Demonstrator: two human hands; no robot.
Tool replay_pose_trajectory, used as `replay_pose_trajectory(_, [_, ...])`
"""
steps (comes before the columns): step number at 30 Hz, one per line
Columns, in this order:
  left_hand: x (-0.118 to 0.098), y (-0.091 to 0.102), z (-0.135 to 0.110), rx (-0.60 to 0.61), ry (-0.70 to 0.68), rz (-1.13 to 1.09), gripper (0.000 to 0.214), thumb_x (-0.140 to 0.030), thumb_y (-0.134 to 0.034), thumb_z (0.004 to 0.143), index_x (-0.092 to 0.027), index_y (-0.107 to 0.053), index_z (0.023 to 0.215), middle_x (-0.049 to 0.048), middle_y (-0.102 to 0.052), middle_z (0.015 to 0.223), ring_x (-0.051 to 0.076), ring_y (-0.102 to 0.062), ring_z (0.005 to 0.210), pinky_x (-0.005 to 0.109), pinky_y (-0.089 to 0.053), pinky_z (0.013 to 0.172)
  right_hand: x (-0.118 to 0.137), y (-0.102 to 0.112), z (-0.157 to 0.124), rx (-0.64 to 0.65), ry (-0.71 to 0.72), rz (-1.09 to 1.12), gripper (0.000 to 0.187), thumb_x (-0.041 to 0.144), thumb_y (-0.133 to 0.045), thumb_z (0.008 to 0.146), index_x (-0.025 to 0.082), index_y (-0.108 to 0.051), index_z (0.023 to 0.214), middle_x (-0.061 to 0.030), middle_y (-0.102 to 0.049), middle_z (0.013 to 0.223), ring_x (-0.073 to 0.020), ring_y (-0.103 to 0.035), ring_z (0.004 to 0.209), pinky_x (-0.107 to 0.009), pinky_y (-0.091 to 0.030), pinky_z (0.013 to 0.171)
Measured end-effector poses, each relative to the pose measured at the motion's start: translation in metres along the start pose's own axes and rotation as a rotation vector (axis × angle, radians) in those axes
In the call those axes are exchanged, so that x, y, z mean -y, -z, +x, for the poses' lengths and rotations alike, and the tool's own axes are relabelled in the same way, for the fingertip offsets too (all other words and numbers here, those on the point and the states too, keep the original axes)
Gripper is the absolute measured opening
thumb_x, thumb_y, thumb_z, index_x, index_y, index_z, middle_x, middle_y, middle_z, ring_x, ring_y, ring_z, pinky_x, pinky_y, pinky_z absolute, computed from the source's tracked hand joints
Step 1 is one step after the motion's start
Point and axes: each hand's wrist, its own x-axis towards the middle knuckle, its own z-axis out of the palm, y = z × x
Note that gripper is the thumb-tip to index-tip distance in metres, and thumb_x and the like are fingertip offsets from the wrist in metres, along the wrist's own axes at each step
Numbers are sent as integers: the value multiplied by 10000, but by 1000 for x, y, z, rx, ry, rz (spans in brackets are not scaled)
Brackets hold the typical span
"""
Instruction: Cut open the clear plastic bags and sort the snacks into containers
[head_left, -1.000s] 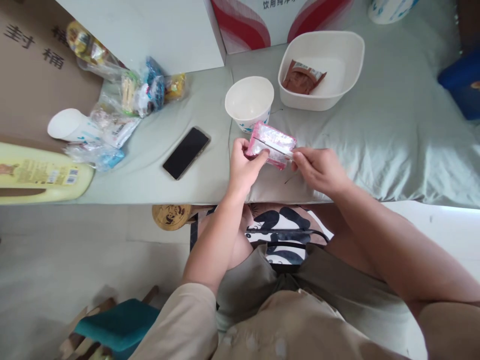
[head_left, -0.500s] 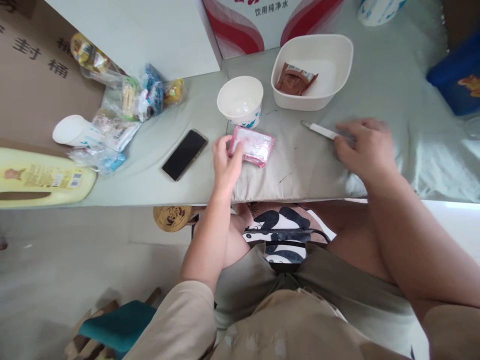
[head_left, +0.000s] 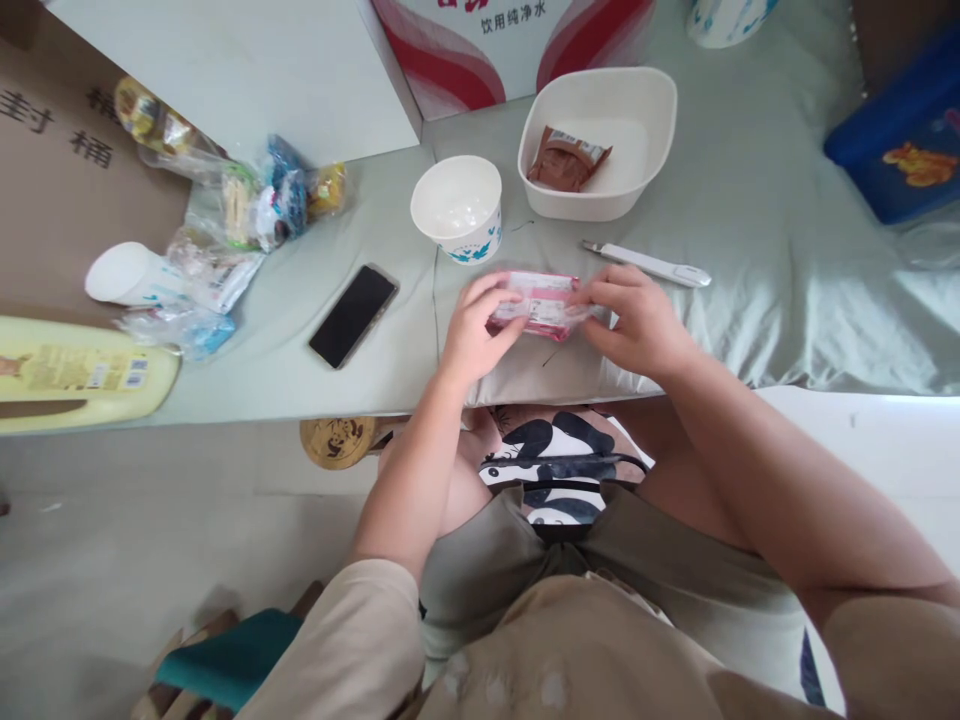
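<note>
A small pink-and-white packet in clear plastic wrap (head_left: 541, 300) is held just above the cloth near the table's front edge. My left hand (head_left: 480, 330) grips its left end between thumb and fingers. At the right end, the fingers of my right hand (head_left: 634, 315) pinch the wrap. Behind the right hand lies a white utility knife (head_left: 652, 263), apart from both hands. A white paper bowl with blue leaf prints (head_left: 459, 205) stands just beyond the packet. Farther back, a white plastic tub (head_left: 645, 150) holds a brown wrapped packet (head_left: 566, 160).
Left of my hands lies a black phone (head_left: 354, 317). Wrapped snacks (head_left: 281, 200), a tipped paper cup (head_left: 131, 275) and a yellow jug (head_left: 82, 370) crowd the left side. Boxes (head_left: 517, 45) stand behind. A blue container (head_left: 900, 140) is at the right.
My right hand has let go of the utility knife and moved left onto the packet's right end. The packet has been turned and now shows a pink-and-white printed face.
</note>
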Motion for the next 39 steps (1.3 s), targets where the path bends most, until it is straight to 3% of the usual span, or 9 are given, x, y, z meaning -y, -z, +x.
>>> replay_pose_trajectory(6, [18,2,4,-297,315,-433,186,-380,-651,920,-230,-604,818,7,-683,806,147,-689,764,274,-549,692,-15,17,-6,-113,-163,-7,212,219,-549,776,250,-708,913,-97,-694,1008,-291,-648,948,-467,-529,872])
replay_pose_trajectory(10, [40,9,3,-475,508,-524,147,-386,-635,902,-256,-567,896,-14,-641,791,124,-652,654,239,-481,548,-30,22,-7,-276,-355,-51,187,176,-521,729,223,-666,837,-80,-667,906,-242,-616,794,-429,-523,762])
replay_pose_trajectory(14, [40,19,0,-446,384,-237,355,-260,-686,844,-308,-575,1177,40,-667,1189,190,-700,1028,321,-582,825,-22,24,-7,-381,-152,-9,218,178,-484,791,230,-649,923,-95,-679,996,-275,-656,997,-476,-517,932])
replay_pose_trajectory(18, [22,23,-2,-121,118,25,335,-200,-764,755,-252,-679,1075,76,-603,1398,287,-556,1352,443,-481,1119,-10,17,-5,-119,63,3,384,314,-581,820,235,-653,1189,-137,-679,1276,-351,-614,1224,-537,-473,1050])
replay_pose_trajectory(21, [14,21,-2,-70,95,-56,60,-250,-724,816,-212,-709,860,71,-727,1126,231,-683,1100,392,-533,1017,-19,14,-3,-100,-106,-99,282,294,-544,874,254,-694,1109,-130,-725,1129,-351,-653,1112,-533,-495,970])
replay_pose_trajectory(24, [10,18,0,-245,262,-307,249,-394,-658,900,-194,-682,753,39,-719,813,163,-691,791,283,-560,748,-31,16,-4,-321,-194,-185,231,266,-488,923,255,-701,1011,-128,-718,1010,-350,-655,1045,-544,-490,930])
replay_pose_trajectory(27, [7,16,4,-438,538,-580,360,-500,-652,901,-187,-624,726,17,-659,702,129,-642,610,212,-449,517,-28,16,-7,-447,-91,-178,232,245,-474,941,268,-688,1025,-121,-700,1023,-328,-650,1034,-511,-495,911])
replay_pose_trajectory(34, [5,17,14,-518,752,-948,264,-395,-738,846,-196,-578,776,-14,-609,690,102,-614,531,169,-360,440,-5,-14,-1,-21,240,-234,446,137,-513,836,224,-665,1246,-121,-688,1274,-309,-619,1134,-457,-449,971])
replay_pose_trajectory(39, [7,23,17,-564,815,-974,258,-332,-735,817,-195,-540,718,-18,-592,659,90,-578,495,177,-215,360,-13,-13,1,36,216,-299,414,138,-524,829,206,-689,1203,-94,-716,930,-276,-605,905,-414,-414,876])
